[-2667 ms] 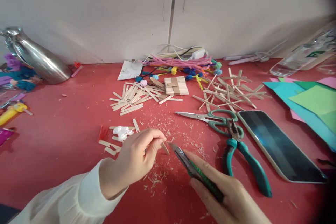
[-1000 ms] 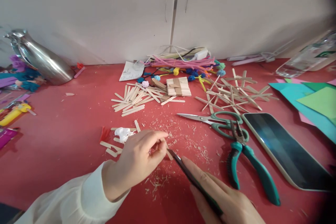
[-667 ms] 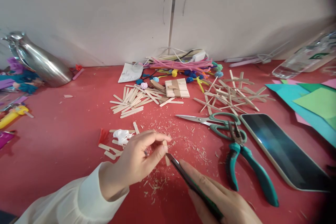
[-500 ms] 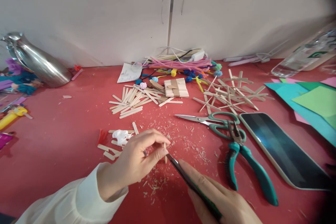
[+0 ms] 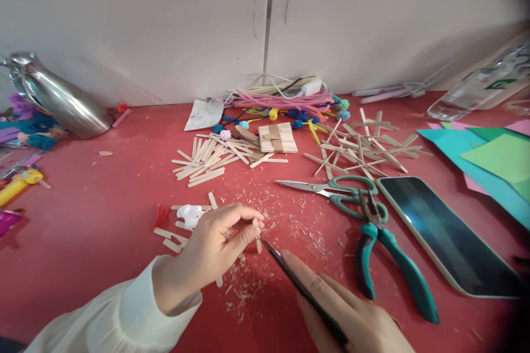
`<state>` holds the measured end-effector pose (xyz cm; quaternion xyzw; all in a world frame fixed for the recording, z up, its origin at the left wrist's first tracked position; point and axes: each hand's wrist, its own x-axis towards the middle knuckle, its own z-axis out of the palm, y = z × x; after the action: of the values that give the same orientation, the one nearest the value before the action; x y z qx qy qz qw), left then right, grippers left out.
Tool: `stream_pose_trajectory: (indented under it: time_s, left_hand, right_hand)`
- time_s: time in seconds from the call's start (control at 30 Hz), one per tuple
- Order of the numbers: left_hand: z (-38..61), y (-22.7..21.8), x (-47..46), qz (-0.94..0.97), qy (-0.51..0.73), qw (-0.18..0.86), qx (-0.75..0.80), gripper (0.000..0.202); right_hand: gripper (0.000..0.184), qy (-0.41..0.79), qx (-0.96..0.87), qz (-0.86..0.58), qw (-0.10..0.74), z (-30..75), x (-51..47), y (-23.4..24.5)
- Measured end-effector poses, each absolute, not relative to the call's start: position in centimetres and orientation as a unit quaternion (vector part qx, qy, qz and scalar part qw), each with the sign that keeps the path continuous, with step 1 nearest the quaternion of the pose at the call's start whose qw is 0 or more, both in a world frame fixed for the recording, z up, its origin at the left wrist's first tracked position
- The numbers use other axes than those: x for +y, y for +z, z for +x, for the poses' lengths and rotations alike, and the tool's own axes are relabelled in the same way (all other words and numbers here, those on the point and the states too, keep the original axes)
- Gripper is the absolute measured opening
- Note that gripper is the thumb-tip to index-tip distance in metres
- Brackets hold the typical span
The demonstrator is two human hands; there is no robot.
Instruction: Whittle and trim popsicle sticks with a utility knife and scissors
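Note:
My left hand (image 5: pixel 207 251) pinches a short wooden craft stick (image 5: pixel 257 234) between thumb and fingers, holding it nearly upright over the red table (image 5: pixel 103 220). My right hand (image 5: pixel 351 317) grips a green utility knife (image 5: pixel 296 284) along its body, index finger lying on top. The knife's blade tip touches the lower end of the stick. Fine wood shavings (image 5: pixel 290 220) lie scattered around both hands.
Green scissors (image 5: pixel 331 188) and teal-handled pliers (image 5: pixel 385 256) lie right of the hands, a phone (image 5: pixel 443 234) beyond them. Loose craft sticks (image 5: pixel 211 157), a stacked stick block (image 5: pixel 277 138), crossed sticks (image 5: pixel 364 146), pipe cleaners (image 5: pixel 285 102), coloured paper (image 5: pixel 492 165), a steel jug (image 5: pixel 62 102).
The left hand has turned the stick from slanted to nearly upright and shifted slightly. The knife tip stays against it, working at its lower end. Other things have not moved.

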<state>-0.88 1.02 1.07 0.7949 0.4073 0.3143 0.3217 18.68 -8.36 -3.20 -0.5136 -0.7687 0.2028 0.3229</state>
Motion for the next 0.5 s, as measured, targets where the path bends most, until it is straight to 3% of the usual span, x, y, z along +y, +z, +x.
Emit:
stream_pose_trajectory:
  time_s: [0.3,0.5]
  left_hand:
    - [-0.78,1.11,0.83,0.789,0.318,0.329,0.411,0.010]
    - [-0.83,1.16,0.91,0.794,0.308,0.308,0.425,0.009]
  right_hand:
    - [0.051,0.184,-0.785,-0.517,0.286,18.73,-8.32,-2.81]
    - [0.060,0.077,-0.818,-0.519,0.236,18.52,-8.75,-2.79]
